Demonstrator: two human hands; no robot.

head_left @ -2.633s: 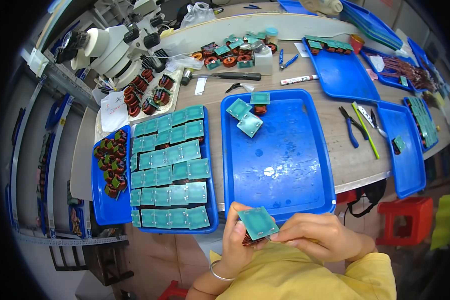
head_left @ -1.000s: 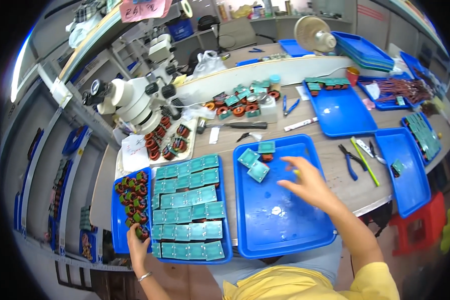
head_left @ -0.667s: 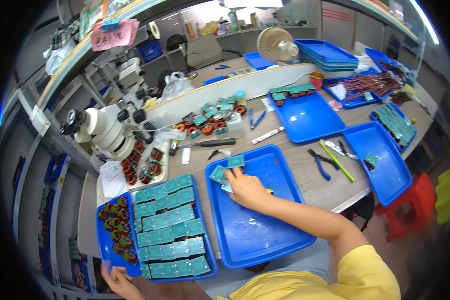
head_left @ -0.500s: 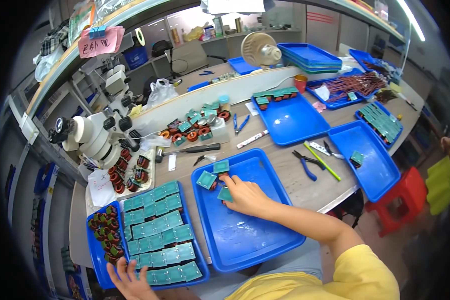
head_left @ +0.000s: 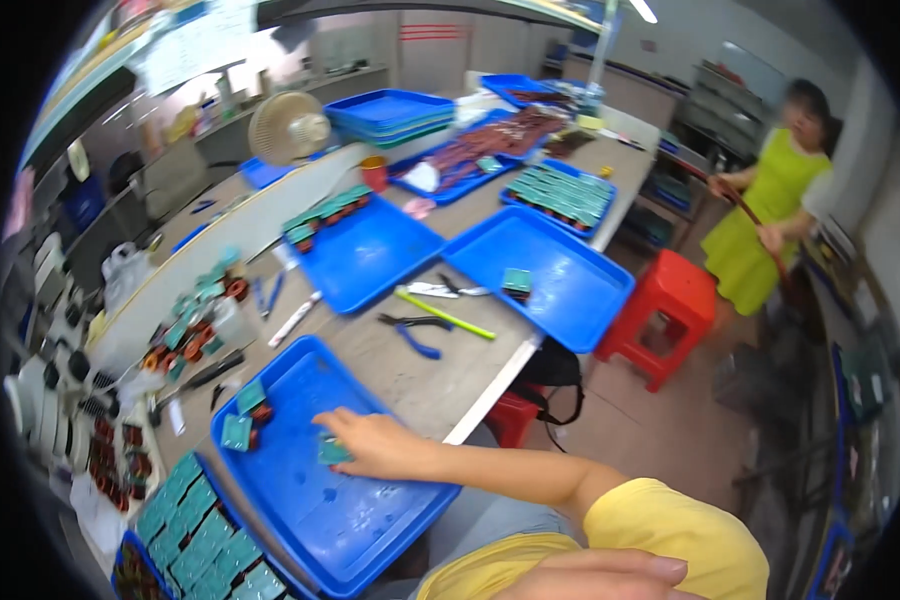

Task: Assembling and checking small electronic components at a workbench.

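The right hand [head_left: 375, 446], clamped on a green board [head_left: 331, 451] mid-way along the near blue tray [head_left: 305, 522], could drop it if the edge hold loosens; the near left hand's [head_left: 600, 577] grip cannot be told.

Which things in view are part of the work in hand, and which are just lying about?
In use, it seems:
square green circuit board, held in the right hand
shallow blue plastic tray beneath it
two green-topped copper coil parts in that tray

Apparently just lying about:
pliers with a blue handle
slim yellow-green stick
slender white marker pen
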